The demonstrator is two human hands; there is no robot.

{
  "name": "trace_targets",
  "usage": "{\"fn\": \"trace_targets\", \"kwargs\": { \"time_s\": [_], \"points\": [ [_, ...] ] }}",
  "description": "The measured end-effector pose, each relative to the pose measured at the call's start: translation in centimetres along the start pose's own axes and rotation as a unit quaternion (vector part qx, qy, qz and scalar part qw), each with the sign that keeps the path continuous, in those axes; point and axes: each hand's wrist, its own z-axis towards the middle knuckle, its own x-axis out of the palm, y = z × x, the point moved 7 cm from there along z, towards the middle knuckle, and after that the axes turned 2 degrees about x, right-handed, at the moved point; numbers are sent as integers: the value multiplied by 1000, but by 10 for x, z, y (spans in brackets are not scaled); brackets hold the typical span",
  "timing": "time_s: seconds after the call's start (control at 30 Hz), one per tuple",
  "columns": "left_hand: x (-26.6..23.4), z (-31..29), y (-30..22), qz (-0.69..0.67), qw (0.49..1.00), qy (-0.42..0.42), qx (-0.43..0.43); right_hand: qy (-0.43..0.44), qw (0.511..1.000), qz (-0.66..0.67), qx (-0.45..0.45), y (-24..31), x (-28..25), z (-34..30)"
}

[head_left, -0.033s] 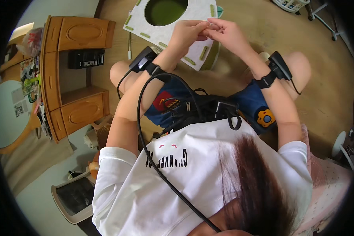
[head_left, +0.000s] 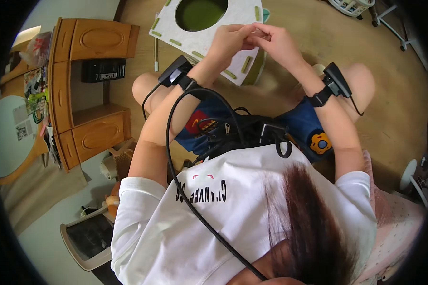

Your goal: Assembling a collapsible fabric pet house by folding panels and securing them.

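Observation:
My left hand point(head_left: 229, 46) and my right hand point(head_left: 279, 45) meet fingertip to fingertip over the near right part of a white panel point(head_left: 188, 39). Both hands are closed in a pinch. Whatever lies between their fingers is too small or hidden to make out. The panel has a large round hole point(head_left: 201, 14) with dark green inside. Short green tabs point(head_left: 247, 64) poke through slots along its edges, and a green side point(head_left: 257, 69) shows under its right edge.
A wooden desk point(head_left: 94, 138) with a black box-shaped device point(head_left: 104, 70) stands at the left. My bent legs flank the floor before me. Black cables point(head_left: 169, 137) run from my wrist device across my shirt. A white basket point(head_left: 353, 5) and a wheeled stand point(head_left: 390, 23) are far right.
My left hand and forearm have shifted very slightly right. The fingertips of both hands stay together, and the white panel has not moved.

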Motion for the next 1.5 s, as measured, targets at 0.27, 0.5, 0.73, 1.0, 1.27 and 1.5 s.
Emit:
{"fn": "trace_targets", "kwargs": {
  "time_s": [0.27,0.5,0.73,1.0,1.27,1.5],
  "points": [
    [0,-7,1,-67,995,73,-18,-150,987,-22,54,-36,-66,13],
    [-93,2,-13,121,986,-40,106,-396,696,-578,157,-96,-255,-4],
    [-153,20,2,319,934,-98,126,-223,847,-426,227,-63,-172,-9],
    [-155,54,30,607,769,-60,190,-73,922,-355,-138,8,-2,-3],
    [-151,55,35,559,817,-4,140,-21,872,-436,-220,17,54,28],
    [-140,43,16,558,815,-45,148,23,906,-389,-167,17,56,27]
  ]
}}
